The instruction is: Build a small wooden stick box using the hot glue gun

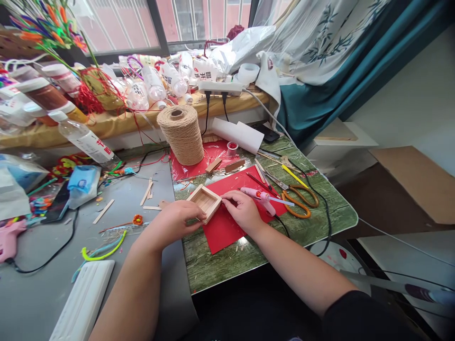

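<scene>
A small open box of pale wooden sticks [215, 207] is tilted above a red sheet [222, 239]. My left hand [179, 218] grips its near left side, thumb and fingers closed around the wall. At the box's right corner, my right hand [243, 210] has its thumb and forefinger pinched together; whatever is between them is too small to make out. Just right of that hand lies a pink hot glue gun [261, 195] with a pale glue stick sticking out of its back. Scissors with orange handles [298, 203] rest beyond it.
Behind the box stands a big spool of twine [181, 135]. Pencils [263, 183], a yellow marker [294, 175] and a roll of white paper [238, 135] lie to the right. Wooden sticks [104, 211] and a white power strip [85, 298] are on the grey mat. A black cable [327, 208] crosses the right edge.
</scene>
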### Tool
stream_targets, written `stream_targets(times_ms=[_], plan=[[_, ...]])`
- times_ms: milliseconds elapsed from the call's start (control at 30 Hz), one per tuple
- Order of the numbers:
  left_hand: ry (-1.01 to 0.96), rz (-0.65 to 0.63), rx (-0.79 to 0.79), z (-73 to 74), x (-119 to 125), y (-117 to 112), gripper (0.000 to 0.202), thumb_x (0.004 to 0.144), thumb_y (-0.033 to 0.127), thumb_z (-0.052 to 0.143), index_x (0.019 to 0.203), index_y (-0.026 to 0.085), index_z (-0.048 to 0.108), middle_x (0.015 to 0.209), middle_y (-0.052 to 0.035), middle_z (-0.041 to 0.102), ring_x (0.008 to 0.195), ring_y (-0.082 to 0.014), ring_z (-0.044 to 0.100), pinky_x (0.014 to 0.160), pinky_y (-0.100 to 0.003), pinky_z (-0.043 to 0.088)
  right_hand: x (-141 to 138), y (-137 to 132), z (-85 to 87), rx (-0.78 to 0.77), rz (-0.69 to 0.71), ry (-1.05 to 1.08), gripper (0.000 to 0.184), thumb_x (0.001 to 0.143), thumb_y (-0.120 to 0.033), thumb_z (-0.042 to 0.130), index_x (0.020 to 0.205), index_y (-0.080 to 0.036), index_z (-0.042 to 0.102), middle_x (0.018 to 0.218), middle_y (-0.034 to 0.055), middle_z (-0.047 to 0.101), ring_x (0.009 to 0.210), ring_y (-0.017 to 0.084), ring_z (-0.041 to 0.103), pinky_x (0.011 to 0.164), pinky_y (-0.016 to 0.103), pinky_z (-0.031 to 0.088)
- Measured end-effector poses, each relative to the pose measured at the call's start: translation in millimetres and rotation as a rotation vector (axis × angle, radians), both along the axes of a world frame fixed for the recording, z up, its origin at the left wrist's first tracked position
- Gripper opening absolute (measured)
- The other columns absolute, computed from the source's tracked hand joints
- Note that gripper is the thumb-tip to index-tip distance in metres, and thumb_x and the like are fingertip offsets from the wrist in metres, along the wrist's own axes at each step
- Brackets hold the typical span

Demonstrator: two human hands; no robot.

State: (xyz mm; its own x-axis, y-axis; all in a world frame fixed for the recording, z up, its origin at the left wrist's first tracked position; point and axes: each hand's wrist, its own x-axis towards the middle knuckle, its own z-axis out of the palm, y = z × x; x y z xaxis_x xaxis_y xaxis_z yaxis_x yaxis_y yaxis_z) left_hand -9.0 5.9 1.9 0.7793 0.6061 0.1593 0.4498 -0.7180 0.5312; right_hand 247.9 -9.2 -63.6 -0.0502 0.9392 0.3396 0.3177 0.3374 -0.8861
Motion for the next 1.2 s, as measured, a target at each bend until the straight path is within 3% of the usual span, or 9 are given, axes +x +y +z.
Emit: stream_targets(times_ms=[200,500,700,800,900,967,1100,1200], plan=[[0.018,0.014,0.042,1.8,1,-2,0.009,0.094,0.022,0.068,0.1,0.024,0.075,0.098,-0.0035,0.08,0.092,-0.0196,0.075,0.085,-0.036,0.059,-3,-4,-2.6,-0.017,-0.002,0.04,0.019,0.098,-0.023,0.065,0.114,-0.024,0.075,0.113,0.0088,0.075,0.101,0.022,0.073,0.093,0.038,0.061],[0.097,0.043,0.041,3.1,2,-5,0.014,0.089,0.017,0.068,0.101,0.023,0.073,0.098,-0.0036,0.078,0.095,-0.022,0.072,0.085,-0.038,0.055,-1,-5,5.9,0.096,0.035,-0.062,0.012,0.097,-0.017,0.063,0.101,-0.024,0.072,0.1,0.0067,0.074,0.098,0.023,0.069,0.091,0.039,0.058],[0.097,0.021,0.029,10.0,5,-7,0.009,0.092,0.03,0.072,0.099,0.023,0.072,0.095,-0.0039,0.076,0.092,-0.0216,0.071,0.082,-0.038,0.055,-4,-8,5.8,0.085,0.048,-0.048,0.012,0.095,-0.017,0.063,0.1,-0.025,0.07,0.102,0.0067,0.071,0.1,0.024,0.069,0.094,0.04,0.058],[0.01,0.033,0.113,12.0,6,-7,0.008,0.098,0.029,0.066,0.097,0.023,0.071,0.1,-0.0055,0.077,0.095,-0.0213,0.07,0.087,-0.039,0.056,-5,-8,3.6,0.0,0.011,0.001,0.007,0.096,-0.021,0.063,0.1,-0.025,0.067,0.101,0.0064,0.069,0.093,0.022,0.068,0.08,0.035,0.06],[-0.115,0.143,0.246,10.7,9,-8,0.007,0.099,0.024,0.064,0.102,0.024,0.07,0.107,-0.0055,0.077,0.102,-0.0228,0.07,0.096,-0.044,0.055,-6,-6,1.9,-0.058,-0.015,0.031,0.008,0.096,-0.024,0.063,0.103,-0.024,0.065,0.102,0.0063,0.069,0.09,0.021,0.068,0.077,0.033,0.06],[-0.132,0.247,0.275,7.7,11,-8,0.019,0.096,0.029,0.068,0.115,0.026,0.069,0.12,-0.0075,0.075,0.113,-0.0263,0.068,0.103,-0.049,0.053,-6,-5,1.7,-0.035,0.005,0.013,0.008,0.095,-0.022,0.063,0.102,-0.024,0.066,0.102,0.0059,0.069,0.093,0.021,0.068,0.083,0.035,0.059],[0.026,0.379,0.188,-3.5,19,-9,0.083,0.08,0.052,0.084,0.152,0.027,0.049,0.157,-0.0164,0.052,0.141,-0.0406,0.051,0.113,-0.062,0.045,-5,-6,3.1,-0.008,0.052,-0.038,0.003,0.095,-0.022,0.063,0.095,-0.024,0.066,0.094,0.0042,0.07,0.09,0.021,0.067,0.082,0.035,0.055],[0.077,0.364,0.125,-12.2,22,-8,0.09,0.08,0.049,0.083,0.157,0.027,0.043,0.159,-0.0163,0.049,0.143,-0.0409,0.049,0.115,-0.061,0.044,-4,-8,5.5,-0.03,0.121,-0.051,0.007,0.094,-0.025,0.064,0.088,-0.024,0.063,0.085,0.0021,0.068,0.079,0.019,0.064,0.075,0.033,0.053]])
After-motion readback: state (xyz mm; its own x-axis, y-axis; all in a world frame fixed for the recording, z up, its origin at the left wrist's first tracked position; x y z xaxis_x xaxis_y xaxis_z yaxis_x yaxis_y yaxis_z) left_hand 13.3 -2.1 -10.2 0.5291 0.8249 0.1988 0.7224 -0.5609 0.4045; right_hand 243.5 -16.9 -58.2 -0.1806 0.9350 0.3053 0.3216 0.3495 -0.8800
